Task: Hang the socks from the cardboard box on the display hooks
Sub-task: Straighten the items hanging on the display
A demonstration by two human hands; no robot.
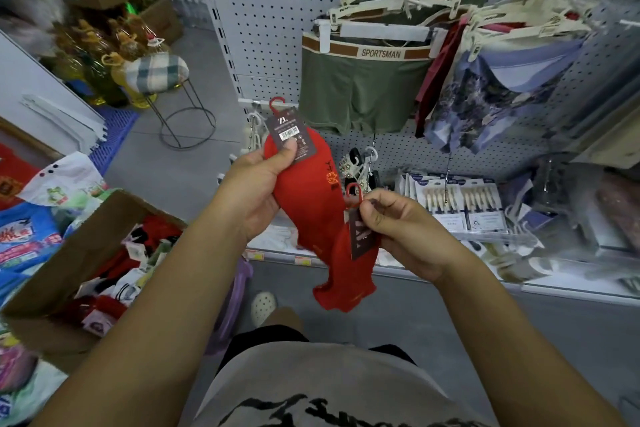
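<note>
Before pegboard (pixel 270 10), red socks (pixel 306 191) in fingers (pixel 288 150)

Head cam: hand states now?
Left hand grips the upper red sock at its tag.
Right hand pinches the lower red sock by its tag.

**Both hands raised, each holding a sock**

My left arm (pixel 145 305) reaches up from the lower left, bare to the wrist. The left hand (pixel 256 191) has its fingers curled behind a red sock (pixel 304 191), and its thumb (pixel 289 149) lies flat on the card tag (pixel 287 130). My right arm (pixel 519 340) comes in from the lower right, also bare. The right hand (pixel 405 232) sits lower than the left, near it but apart. Its fingers are curled, and thumb and forefinger pinch the dark tag (pixel 358 239) of a second red sock (pixel 346 284).
</note>
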